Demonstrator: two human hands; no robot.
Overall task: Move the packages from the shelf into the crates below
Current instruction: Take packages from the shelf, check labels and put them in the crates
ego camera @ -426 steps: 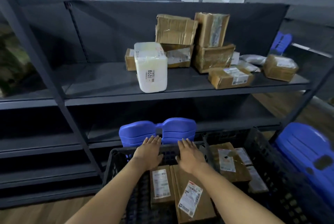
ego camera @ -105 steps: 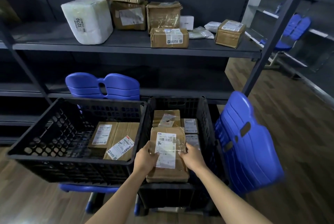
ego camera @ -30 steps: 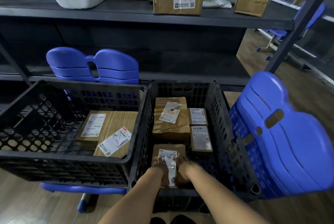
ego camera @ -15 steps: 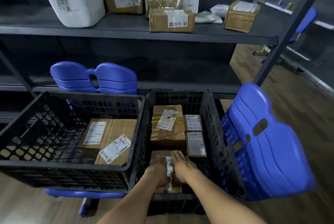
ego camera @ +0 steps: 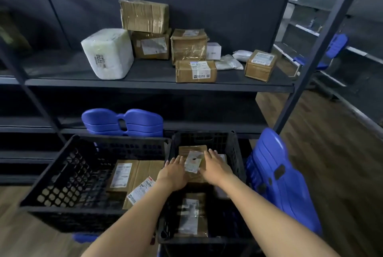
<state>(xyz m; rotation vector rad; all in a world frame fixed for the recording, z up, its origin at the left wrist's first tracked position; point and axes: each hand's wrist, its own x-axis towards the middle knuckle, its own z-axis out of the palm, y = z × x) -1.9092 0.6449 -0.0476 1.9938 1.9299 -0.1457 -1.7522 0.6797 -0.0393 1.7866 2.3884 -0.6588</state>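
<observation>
Two black crates stand below the shelf [ego camera: 145, 86]. The right crate [ego camera: 236, 153] holds several brown boxes; one labelled box [ego camera: 191, 215] lies at its near end. My left hand [ego camera: 173, 171] and my right hand [ego camera: 214, 166] hover above this crate with fingers straight, holding nothing, over another labelled box [ego camera: 192, 153]. The left crate [ego camera: 62, 173] holds two flat boxes [ego camera: 132, 175]. On the shelf stand a white wrapped bundle [ego camera: 107, 53], stacked brown boxes [ego camera: 145, 16], a low brown box [ego camera: 195, 71] and a small box [ego camera: 260, 64].
Blue plastic chairs stand behind the left crate [ego camera: 122, 122] and to the right of the right crate [ego camera: 279, 180]. A slanted shelf post [ego camera: 310, 59] rises on the right. White pouches [ego camera: 230, 63] lie on the shelf. Wooden floor lies to the right.
Both hands have let go of the box at the crate's near end and risen, fingers now spread. My view has tilted up, showing more of the shelf.
</observation>
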